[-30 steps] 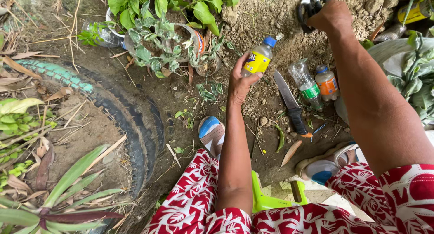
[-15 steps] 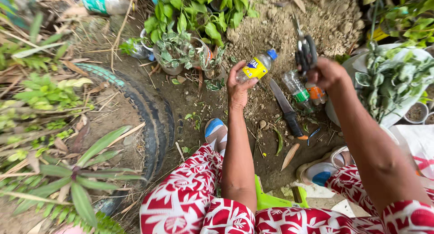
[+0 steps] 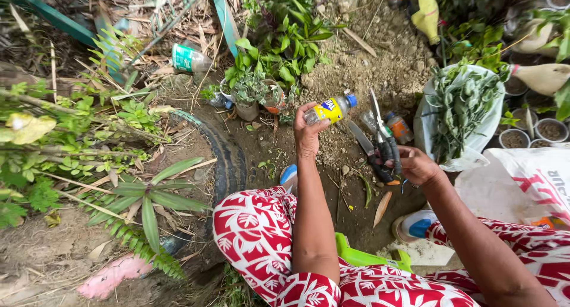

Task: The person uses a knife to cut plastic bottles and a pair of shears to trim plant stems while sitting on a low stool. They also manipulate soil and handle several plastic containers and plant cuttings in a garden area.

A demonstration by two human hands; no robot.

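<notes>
Plastic bottle (image 3: 330, 109) sits clamped in the left hand (image 3: 309, 135). Right hand (image 3: 415, 164) grips pruning shears (image 3: 383, 138) shut, poised near it; a cut looks underway

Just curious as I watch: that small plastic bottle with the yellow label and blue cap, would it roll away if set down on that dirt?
Probably only a little. The bottle, held in the left hand, is round, so on its side it could roll, but the soil looks rough and lumpy. It seems light and thin-walled, likely denting under a squeeze. Upright, it might tip on uneven ground.
</notes>
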